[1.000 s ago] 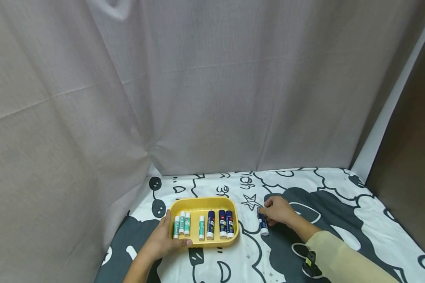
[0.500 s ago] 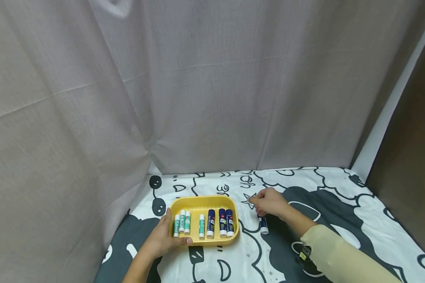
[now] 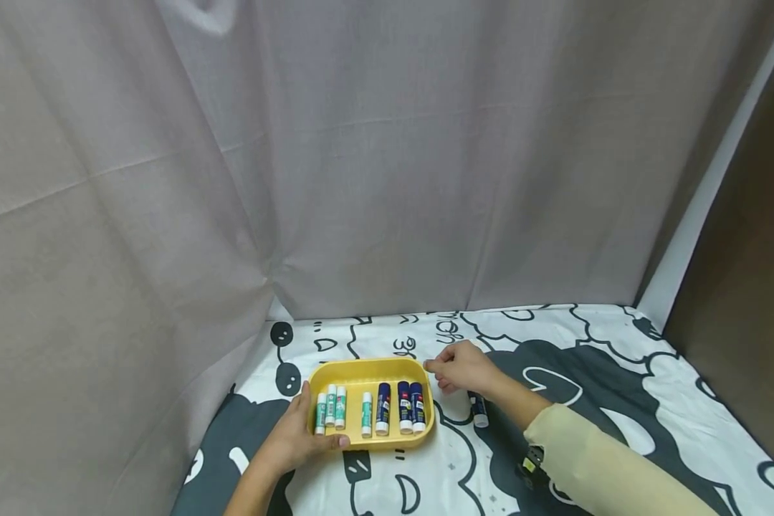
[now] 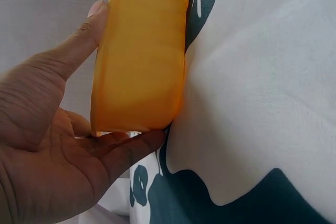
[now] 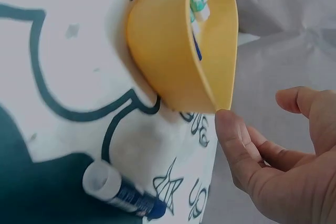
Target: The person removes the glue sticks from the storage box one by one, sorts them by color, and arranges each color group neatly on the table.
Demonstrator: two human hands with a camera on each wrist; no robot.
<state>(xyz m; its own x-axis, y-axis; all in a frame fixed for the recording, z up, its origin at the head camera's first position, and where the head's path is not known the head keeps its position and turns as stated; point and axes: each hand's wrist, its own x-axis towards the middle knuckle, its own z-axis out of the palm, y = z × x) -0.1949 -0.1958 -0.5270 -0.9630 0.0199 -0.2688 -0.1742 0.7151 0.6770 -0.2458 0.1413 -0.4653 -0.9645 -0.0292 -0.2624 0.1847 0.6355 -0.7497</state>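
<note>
A yellow tray point(image 3: 355, 371) lies on the patterned cloth in the head view. My left hand point(image 3: 293, 433) holds its left end, thumb along the near rim and fingers around the side. Several green-and-white glue sticks point(image 3: 341, 408) fill the tray's left part; blue glue sticks point(image 3: 383, 408) with white ends lie in the right part. My right hand point(image 3: 467, 369) is at the far right corner, holding nothing. In the right wrist view an index fingertip meets the tray's rim point(image 5: 212, 95), thumb apart. Another blue glue stick point(image 5: 123, 192) lies on the cloth, partly hidden by the right hand in the head view.
The white cloth point(image 3: 438, 466) with dark cartoon prints covers the surface. A grey curtain point(image 3: 387, 179) hangs behind it and along the left. At the right stands a brown panel point(image 3: 742, 272). A dark wrist device point(image 3: 532, 462) sits by the right sleeve.
The right hand has left the loose blue glue stick and moved left to the tray's far right corner. The left hand, the tray and the glue sticks have stayed in place.
</note>
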